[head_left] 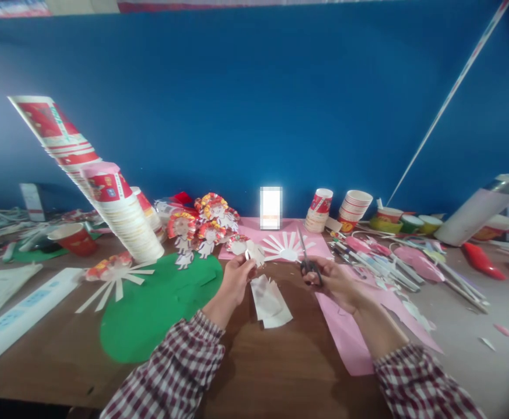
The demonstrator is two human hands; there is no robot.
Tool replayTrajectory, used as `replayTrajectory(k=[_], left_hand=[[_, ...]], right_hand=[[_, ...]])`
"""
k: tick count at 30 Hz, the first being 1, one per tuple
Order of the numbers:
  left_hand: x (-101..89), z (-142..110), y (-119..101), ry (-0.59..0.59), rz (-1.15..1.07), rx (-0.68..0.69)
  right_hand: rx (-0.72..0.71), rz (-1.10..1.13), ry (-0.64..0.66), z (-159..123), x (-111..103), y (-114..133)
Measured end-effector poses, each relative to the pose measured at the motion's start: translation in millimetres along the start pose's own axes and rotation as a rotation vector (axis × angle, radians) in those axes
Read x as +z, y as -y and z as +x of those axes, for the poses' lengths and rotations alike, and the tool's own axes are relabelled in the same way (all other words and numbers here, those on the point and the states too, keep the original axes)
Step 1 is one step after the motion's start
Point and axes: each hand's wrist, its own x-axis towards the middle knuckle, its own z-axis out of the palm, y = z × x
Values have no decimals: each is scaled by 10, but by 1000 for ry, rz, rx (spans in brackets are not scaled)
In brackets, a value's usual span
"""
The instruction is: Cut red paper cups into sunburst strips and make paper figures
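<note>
Take the paper scraps (272, 302) on the tabletop (263, 372) as dial centre. The strip-cut paper fan (287, 251) lies at 12 o'clock, on the rear paper sheet (250, 227). Paper dolls (208, 237) cluster at 11 o'clock. The leaning cup stack (126, 212) stands at 10 o'clock, the rounded sheet (149, 317) lies at 9. Two shorter cup stacks (320, 214) sit side by side near 1 o'clock, the bottle (475, 216) at 2. The partition (254, 105) rises behind.
</note>
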Motion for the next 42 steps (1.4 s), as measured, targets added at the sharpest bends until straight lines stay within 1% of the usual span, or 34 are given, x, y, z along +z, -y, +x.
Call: replayTrajectory(k=[5,9,13,15,20,26,31,36,42], left_hand=[[27,-37,20,62,-13,41],[29,-53,35,104,-22,59],[17,-34,71,122,-31,45],[17,-30,90,132,-37,35],[33,-61,108,167,-41,5],[30,-79,108,176,-45,-11],[31,-85,74,129,-90,-33],[54,-105,37,136,-108,-48],[59,-97,62,138,-113,-44]], right_hand=[[-20,8,66,60,287,-225],[-50,43,93,103,387,-335],[-128,40,48,144,359,-396],[-142,34,25,156,332,-411],[-132,-14,30,154,334,-400],[-137,-106,53,137,383,-380],[-139,-105,66,150,361,-425],[-138,-105,74,154,356,-449],[-127,-95,62,164,356,-455]])
